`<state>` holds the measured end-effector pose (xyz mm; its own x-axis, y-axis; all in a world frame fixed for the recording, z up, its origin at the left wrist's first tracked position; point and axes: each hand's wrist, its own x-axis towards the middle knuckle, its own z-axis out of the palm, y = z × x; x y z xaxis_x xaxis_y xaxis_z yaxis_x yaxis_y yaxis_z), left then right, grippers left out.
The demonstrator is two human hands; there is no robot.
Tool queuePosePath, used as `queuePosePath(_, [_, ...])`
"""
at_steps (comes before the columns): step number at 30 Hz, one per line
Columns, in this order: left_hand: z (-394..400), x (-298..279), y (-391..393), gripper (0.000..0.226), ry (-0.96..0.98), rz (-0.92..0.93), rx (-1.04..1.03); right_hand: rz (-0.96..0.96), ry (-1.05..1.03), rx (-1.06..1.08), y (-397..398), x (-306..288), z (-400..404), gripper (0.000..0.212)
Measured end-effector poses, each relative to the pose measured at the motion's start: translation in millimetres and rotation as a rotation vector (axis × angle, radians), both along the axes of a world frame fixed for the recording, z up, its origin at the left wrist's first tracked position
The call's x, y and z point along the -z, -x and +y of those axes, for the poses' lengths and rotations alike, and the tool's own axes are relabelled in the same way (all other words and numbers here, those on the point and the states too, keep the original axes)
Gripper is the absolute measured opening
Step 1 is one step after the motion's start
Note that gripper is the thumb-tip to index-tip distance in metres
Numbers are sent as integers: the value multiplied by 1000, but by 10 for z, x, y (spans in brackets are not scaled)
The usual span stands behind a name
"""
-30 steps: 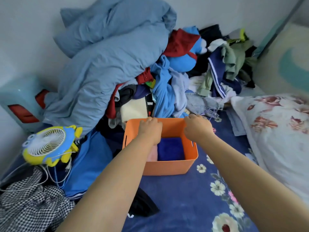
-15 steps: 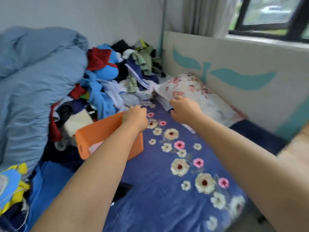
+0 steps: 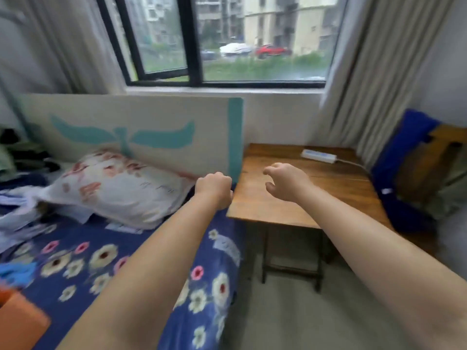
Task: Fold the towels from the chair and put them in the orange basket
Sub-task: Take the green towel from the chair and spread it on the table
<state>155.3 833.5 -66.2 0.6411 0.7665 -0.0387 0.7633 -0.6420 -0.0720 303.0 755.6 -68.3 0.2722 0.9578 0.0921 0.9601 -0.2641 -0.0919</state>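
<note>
A dark blue towel [image 3: 401, 173] hangs over the wooden chair [image 3: 434, 157] at the right edge. Only a corner of the orange basket [image 3: 20, 322] shows at the bottom left, on the bed. My left hand [image 3: 214, 188] is curled into a fist above the bed's edge and holds nothing. My right hand [image 3: 285, 181] hovers over the small wooden table [image 3: 303, 198], fingers loosely bent and spread, empty. Both hands are well left of the towel.
A floral pillow [image 3: 121, 188] lies on the blue flowered bedsheet [image 3: 106, 261], against a white board with a teal shape [image 3: 131, 132]. A white power strip [image 3: 318, 155] lies on the table. Curtains and a window stand behind. Bare floor [image 3: 290, 319] lies below the table.
My view has swung right from the basket and clothes pile to the table and chair. Both hands left the basket's rim and moved right with it.
</note>
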Motion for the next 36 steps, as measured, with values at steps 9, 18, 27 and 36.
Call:
queuePosePath(9, [-451, 10, -2506, 29, 26, -15, 273, 70, 62, 280, -2268, -77, -1151, 39])
queuePosePath(18, [-564, -81, -4526, 26, 9, -34, 442, 103, 48, 538, -4181, -121, -1674, 38])
queuePosePath(27, [168, -102, -6239, 29, -18, -12, 588, 147, -16, 724, -5656, -125, -1278, 36])
queuePosePath(36, [456, 74, -7613, 32, 118, 6, 701, 147, -63, 831, -6849, 150, -1149, 29])
